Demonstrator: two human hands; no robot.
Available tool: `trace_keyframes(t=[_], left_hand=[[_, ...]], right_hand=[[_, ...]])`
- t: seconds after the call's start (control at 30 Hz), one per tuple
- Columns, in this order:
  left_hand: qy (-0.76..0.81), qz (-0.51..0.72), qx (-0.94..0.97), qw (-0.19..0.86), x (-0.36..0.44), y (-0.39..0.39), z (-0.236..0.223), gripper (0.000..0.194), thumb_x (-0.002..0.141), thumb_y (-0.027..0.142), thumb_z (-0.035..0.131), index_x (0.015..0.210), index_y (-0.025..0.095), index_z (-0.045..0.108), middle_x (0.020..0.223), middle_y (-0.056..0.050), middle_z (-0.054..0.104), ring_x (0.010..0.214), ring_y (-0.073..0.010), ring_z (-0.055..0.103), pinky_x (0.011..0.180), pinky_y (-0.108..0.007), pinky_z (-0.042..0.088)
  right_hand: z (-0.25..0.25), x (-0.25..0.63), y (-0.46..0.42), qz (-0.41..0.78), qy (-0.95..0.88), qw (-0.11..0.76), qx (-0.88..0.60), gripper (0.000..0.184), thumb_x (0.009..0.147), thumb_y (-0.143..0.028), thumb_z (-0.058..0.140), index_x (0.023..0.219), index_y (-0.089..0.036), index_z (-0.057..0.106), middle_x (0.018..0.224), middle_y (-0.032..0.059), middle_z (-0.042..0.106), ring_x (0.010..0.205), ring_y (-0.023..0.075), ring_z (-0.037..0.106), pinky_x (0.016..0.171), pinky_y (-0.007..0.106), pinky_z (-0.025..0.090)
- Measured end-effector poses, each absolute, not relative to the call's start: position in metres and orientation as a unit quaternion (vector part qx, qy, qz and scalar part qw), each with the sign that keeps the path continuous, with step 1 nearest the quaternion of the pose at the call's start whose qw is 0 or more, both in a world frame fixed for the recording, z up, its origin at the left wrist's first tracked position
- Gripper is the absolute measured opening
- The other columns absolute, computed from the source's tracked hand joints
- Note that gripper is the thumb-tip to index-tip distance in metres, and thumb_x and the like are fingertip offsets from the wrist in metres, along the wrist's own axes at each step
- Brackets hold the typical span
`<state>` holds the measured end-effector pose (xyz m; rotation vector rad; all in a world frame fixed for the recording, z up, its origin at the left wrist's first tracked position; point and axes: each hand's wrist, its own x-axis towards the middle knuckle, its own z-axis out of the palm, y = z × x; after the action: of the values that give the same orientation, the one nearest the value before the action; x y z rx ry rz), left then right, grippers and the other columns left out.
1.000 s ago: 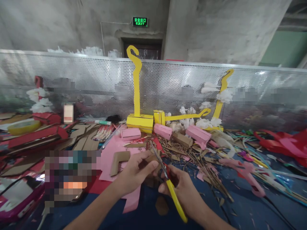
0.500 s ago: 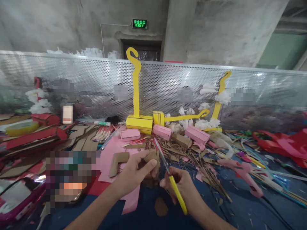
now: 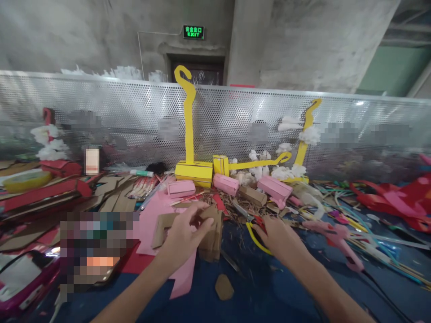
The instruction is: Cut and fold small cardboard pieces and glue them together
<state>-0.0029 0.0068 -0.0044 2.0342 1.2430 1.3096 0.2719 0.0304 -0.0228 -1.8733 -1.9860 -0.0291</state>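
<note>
1. Left hand (image 3: 185, 233), lower centre of the frame: partly closed, thumb opposed to curled fingers. It pinches the upper part of a folded brown cardboard piece (image 3: 211, 244), which stands just right of the fingertips at centre.
2. Right hand (image 3: 284, 237), right of centre: partly curled, palm down. Its fingers touch the handles of the scissors (image 3: 257, 242), one yellow loop and one red part being visible. Firmness of the grip cannot be told.
3. Scissor blades point toward the upper left, at the edge of a pile of brown scraps (image 3: 235, 211).
4. Loose hexagonal cardboard piece (image 3: 224, 287): flat on the blue tabletop (image 3: 269, 298), bottom centre.
5. L-shaped cardboard piece (image 3: 161, 233): on the pink sheet (image 3: 146, 224), left of the left hand and partly covered by it.
6. Purple-sided item (image 3: 35, 291), lower left edge: white material (image 3: 15, 271) shows within its outline. Whether it is a container cannot be told.
7. Yellow box-shaped base (image 3: 193, 172), centre: closed on the visible sides; contents cannot be told. A hook-topped yellow strip (image 3: 189, 125) rises from it.
8. Pink glue gun (image 3: 341, 237): on the tabletop, right of the right hand.
</note>
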Motion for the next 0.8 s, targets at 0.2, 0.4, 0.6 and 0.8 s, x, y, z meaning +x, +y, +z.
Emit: trace_keyframes(t=[0.2,0.4,0.6,0.8], left_hand=[[0.417,0.372,0.820,0.124,0.009,0.000,-0.009,0.012,0.091,0.020,0.060,0.079,0.020,0.062,0.081,-0.001,0.068,0.078,-0.0184,0.063,0.071,-0.030,0.047],[0.403,0.294,0.862,0.091,0.003,0.001,-0.013,0.059,0.071,0.038,0.084,0.123,0.027,0.058,0.137,-0.009,0.057,0.124,-0.0311,0.055,0.097,-0.044,0.050],[0.404,0.222,0.883,0.085,-0.006,0.010,-0.024,0.068,0.074,0.019,0.078,0.135,0.032,0.051,0.155,-0.007,0.042,0.137,-0.0311,0.048,0.106,-0.046,0.048],[0.408,0.320,0.852,0.077,-0.007,0.018,-0.024,0.041,0.082,0.013,0.061,0.121,0.026,0.059,0.135,-0.005,0.063,0.126,-0.0246,0.058,0.106,-0.039,0.047]], right_hand=[[-0.013,0.235,-0.002,0.141,-0.819,0.351,-0.432,0.042,0.096,-0.036,0.058,0.137,-0.029,0.052,0.122,0.0056,0.069,0.105,0.0213,0.066,0.091,0.031,0.049],[-0.020,0.221,-0.005,0.216,-0.765,0.423,-0.435,0.013,0.096,-0.029,0.056,0.092,-0.022,0.066,0.078,0.0012,0.069,0.071,0.0178,0.065,0.068,0.028,0.048],[-0.021,0.231,0.007,0.442,-0.621,0.515,-0.392,0.021,0.092,-0.040,0.063,0.089,-0.019,0.060,0.076,0.0024,0.069,0.065,0.0174,0.067,0.063,0.028,0.052],[-0.028,0.222,0.005,0.486,-0.597,0.509,-0.385,0.035,0.092,-0.047,0.063,0.076,-0.016,0.069,0.073,0.0042,0.068,0.068,0.0167,0.064,0.064,0.027,0.050]])
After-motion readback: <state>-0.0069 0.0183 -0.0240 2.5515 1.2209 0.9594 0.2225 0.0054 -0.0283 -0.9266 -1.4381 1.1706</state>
